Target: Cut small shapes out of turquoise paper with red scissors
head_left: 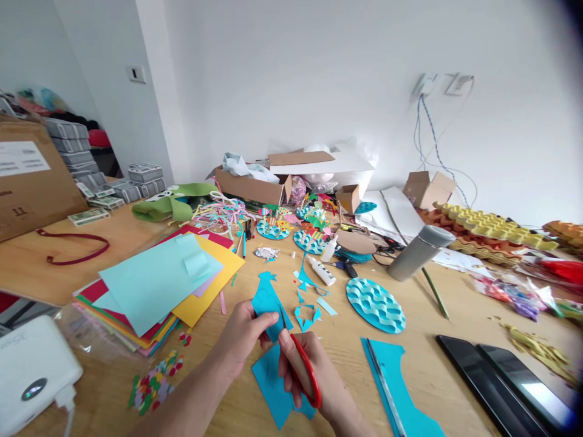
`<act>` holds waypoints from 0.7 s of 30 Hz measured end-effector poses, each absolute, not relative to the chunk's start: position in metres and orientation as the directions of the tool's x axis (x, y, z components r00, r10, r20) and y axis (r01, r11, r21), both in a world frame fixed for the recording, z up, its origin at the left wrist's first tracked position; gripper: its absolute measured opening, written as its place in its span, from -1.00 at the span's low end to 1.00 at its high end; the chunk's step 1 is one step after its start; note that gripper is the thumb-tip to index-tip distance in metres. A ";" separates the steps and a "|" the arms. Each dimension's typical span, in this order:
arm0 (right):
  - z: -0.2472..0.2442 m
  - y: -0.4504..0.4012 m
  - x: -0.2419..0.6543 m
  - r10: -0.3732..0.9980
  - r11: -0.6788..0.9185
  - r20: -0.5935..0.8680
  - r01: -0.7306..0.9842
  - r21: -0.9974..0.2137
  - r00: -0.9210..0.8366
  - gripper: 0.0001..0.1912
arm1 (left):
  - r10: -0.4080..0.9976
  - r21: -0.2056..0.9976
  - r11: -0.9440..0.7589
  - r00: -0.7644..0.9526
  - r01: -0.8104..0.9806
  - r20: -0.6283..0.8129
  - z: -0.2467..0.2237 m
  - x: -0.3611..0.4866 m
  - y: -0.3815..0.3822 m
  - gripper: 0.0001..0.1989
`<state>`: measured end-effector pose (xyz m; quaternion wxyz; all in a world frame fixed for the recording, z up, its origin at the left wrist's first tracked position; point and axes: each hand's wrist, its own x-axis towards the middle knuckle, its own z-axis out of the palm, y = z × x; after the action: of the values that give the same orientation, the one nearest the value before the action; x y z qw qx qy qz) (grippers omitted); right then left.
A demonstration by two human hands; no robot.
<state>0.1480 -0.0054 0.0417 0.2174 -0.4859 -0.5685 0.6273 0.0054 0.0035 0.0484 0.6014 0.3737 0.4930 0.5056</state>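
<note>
My left hand (243,331) is closed on a piece of blue paper (268,297), pinching it between thumb and fingers. Red-handled scissors (306,364) sit in my right hand (307,370), their blades against the right edge of that paper. Under my hands lies another blue sheet (273,388), partly hidden. Blue paper scraps (307,317) are scattered just beyond. To the right, a pen (385,385) rests on a larger blue sheet (412,403), near a blue disc with wavy pale strips (376,304).
Stacked coloured paper (155,279) lies at left, beside a white power bank (34,376) and paper confetti (157,379). White glue bottles (322,271) stand or lie ahead. A grey tumbler (419,252), yellow egg trays (492,224) and black phones (483,382) occupy the right.
</note>
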 end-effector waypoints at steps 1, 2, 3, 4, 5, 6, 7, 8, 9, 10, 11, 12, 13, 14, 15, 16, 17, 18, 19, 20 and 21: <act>0.042 -0.006 0.148 0.823 -0.263 -0.365 0.277 -0.924 -0.436 -0.24 | 0.977 0.949 0.207 0.003 -0.239 -0.213 0.048 0.005 0.004 -0.74; 0.042 -0.006 0.149 0.820 -0.265 -0.366 0.274 -0.924 -0.441 -0.24 | 0.977 0.949 0.207 0.005 -0.237 -0.212 0.048 0.005 0.004 -0.74; 0.043 -0.006 0.149 0.816 -0.269 -0.368 0.271 -0.924 -0.446 -0.24 | 0.977 0.950 0.207 0.005 -0.232 -0.212 0.048 0.005 0.004 -0.75; 0.043 -0.006 0.149 0.811 -0.273 -0.370 0.266 -0.924 -0.453 -0.24 | 0.978 0.952 0.206 0.004 -0.228 -0.211 0.048 0.005 0.004 -0.75; 0.043 -0.006 0.150 0.808 -0.279 -0.372 0.261 -0.924 -0.457 -0.24 | 0.978 0.953 0.204 0.002 -0.224 -0.209 0.048 0.004 0.004 -0.75; 0.043 -0.006 0.150 0.805 -0.284 -0.374 0.255 -0.925 -0.461 -0.24 | 0.979 0.954 0.201 0.001 -0.223 -0.206 0.048 0.004 0.004 -0.75; 0.043 -0.006 0.150 0.802 -0.287 -0.374 0.248 -0.925 -0.466 -0.23 | 0.979 0.954 0.200 0.003 -0.224 -0.205 0.049 0.004 0.004 -0.75; 0.043 -0.006 0.150 0.801 -0.288 -0.369 0.238 -0.928 -0.472 -0.23 | 0.979 0.953 0.201 0.005 -0.227 -0.205 0.049 0.004 0.004 -0.75; 0.043 -0.006 0.150 0.801 -0.286 -0.360 0.222 -0.932 -0.478 -0.23 | 0.978 0.952 0.203 0.008 -0.231 -0.207 0.050 0.004 0.004 -0.75; 0.044 -0.006 0.149 0.801 -0.285 -0.348 0.201 -0.937 -0.487 -0.23 | 0.978 0.950 0.206 0.012 -0.235 -0.209 0.050 0.003 0.004 -0.76; 0.044 -0.006 0.149 0.802 -0.282 -0.335 0.180 -0.942 -0.495 -0.24 | 0.978 0.949 0.208 0.017 -0.237 -0.210 0.050 0.003 0.004 -0.75; 0.044 -0.006 0.149 0.802 -0.280 -0.323 0.161 -0.946 -0.502 -0.24 | 0.978 0.948 0.209 0.024 -0.239 -0.210 0.051 0.003 0.003 -0.75; 0.044 -0.006 0.149 0.804 -0.278 -0.314 0.148 -0.949 -0.506 -0.25 | 0.978 0.948 0.210 0.030 -0.239 -0.208 0.051 0.003 0.003 -0.75; 0.044 -0.006 0.149 0.804 -0.275 -0.308 0.141 -0.951 -0.508 -0.25 | 0.978 0.948 0.208 0.035 -0.239 -0.206 0.051 0.002 0.003 -0.74; 0.044 -0.006 0.149 0.805 -0.272 -0.306 0.142 -0.952 -0.508 -0.25 | 0.978 0.949 0.208 0.040 -0.239 -0.204 0.050 0.002 0.003 -0.74; 0.044 -0.006 0.149 0.807 -0.268 -0.305 0.147 -0.952 -0.505 -0.25 | 0.978 0.948 0.208 0.044 -0.241 -0.203 0.050 0.002 0.003 -0.75; 0.045 -0.006 0.149 0.809 -0.266 -0.307 0.153 -0.952 -0.502 -0.25 | 0.978 0.948 0.207 0.045 -0.243 -0.202 0.050 0.002 0.003 -0.75; 0.045 -0.006 0.149 0.808 -0.265 -0.309 0.160 -0.951 -0.501 -0.25 | 0.978 0.947 0.207 0.046 -0.246 -0.202 0.049 0.003 0.003 -0.75; 0.045 -0.006 0.149 0.808 -0.263 -0.311 0.167 -0.950 -0.500 -0.25 | 0.978 0.946 0.207 0.047 -0.247 -0.202 0.049 0.003 0.003 -0.75; 0.045 -0.006 0.149 0.806 -0.262 -0.314 0.173 -0.950 -0.502 -0.25 | 0.978 0.946 0.207 0.047 -0.248 -0.201 0.048 0.003 0.003 -0.75; 0.044 -0.006 0.149 0.805 -0.261 -0.315 0.177 -0.949 -0.503 -0.25 | 0.979 0.947 0.206 0.048 -0.247 -0.200 0.048 0.003 0.003 -0.75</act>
<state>0.1494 -0.0062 0.0443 0.2373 -0.4386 -0.5597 0.6619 0.0034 0.0029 0.0479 0.6136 0.3843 0.4757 0.4995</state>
